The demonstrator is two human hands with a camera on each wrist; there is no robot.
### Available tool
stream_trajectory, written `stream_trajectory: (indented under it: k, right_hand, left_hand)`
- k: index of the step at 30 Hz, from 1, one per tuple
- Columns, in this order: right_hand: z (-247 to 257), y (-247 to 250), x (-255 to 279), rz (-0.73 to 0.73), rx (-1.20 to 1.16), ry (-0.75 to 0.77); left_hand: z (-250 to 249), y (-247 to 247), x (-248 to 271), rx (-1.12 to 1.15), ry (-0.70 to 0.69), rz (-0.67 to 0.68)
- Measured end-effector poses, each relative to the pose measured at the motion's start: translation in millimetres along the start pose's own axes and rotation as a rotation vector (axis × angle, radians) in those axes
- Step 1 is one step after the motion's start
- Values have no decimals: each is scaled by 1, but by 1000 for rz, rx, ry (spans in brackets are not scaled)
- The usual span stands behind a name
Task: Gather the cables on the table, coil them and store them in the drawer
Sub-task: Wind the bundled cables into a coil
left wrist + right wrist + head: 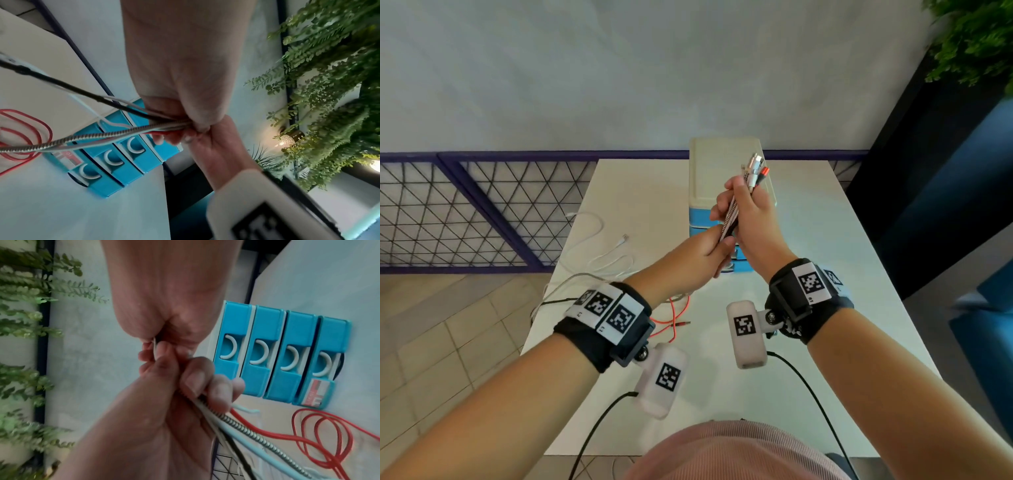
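Note:
Both hands hold one bundle of cables [729,219] up in front of the drawer unit [719,161]. My right hand [743,205] grips the bundle near its top, and the plug ends [755,168] stick out above the fist. Just below, my left hand [714,250] grips the same bundle; its fingers [197,386] curl round a silver braided cable [246,426]. From the hands the braided, white, black and red strands [92,138] trail down to the table. Red cable loops [674,318] and a white cable [599,236] lie on the tabletop. The blue drawer fronts [277,353] look closed.
The white table [808,274] holds the drawer unit at its far middle. A purple mesh railing [465,212] runs along the left, beyond the table edge. A leafy plant [976,41] hangs at the upper right above dark blue furniture [962,171]. Black leads [811,394] run from the wrist cameras.

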State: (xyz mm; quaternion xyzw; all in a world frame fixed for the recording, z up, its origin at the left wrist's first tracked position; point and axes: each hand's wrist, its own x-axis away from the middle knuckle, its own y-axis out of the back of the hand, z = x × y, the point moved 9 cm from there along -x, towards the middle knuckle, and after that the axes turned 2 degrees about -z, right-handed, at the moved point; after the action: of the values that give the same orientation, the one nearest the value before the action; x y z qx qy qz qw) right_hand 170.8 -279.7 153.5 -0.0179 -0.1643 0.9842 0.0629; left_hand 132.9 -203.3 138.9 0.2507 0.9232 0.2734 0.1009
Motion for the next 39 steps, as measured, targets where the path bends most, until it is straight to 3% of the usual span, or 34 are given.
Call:
stream_trajectory:
  k: [3,6,11,16,23,26,29,33,36,39]
  right_hand:
    - [-7,-6,3,48,-170,-115]
    - [-15,-11,8,69,-171,-207]
    - [-8,2,-3,-20,-82,-136]
    - [8,24,-22,-113,-293,-108]
    - [15,38,-28,-104,-298,-158]
    - [9,34,-24,-40,-166,-216]
    - [-2,27,-14,66,8,-278]
    - [-27,10,5,315,201,-426]
    - [-42,-3,23,488,282,-542]
    - [-42,-9,19,458,220,-458]
  left_hand:
    - [-2,3,0,74,-46,-80]
    - [-2,-4,-1,41,-56,-55]
    - [12,-10,-6,74,54,114]
    - [52,-11,9,171,197,284]
    - [82,-2,19,352,288,323]
    - [85,8,15,326,384,312]
    - [89,24,7,142,420,261]
    - [84,42,-4,-150,373,201]
    - [69,37,-8,-300,305,257]
    - [61,27,-5,-353,288,318]
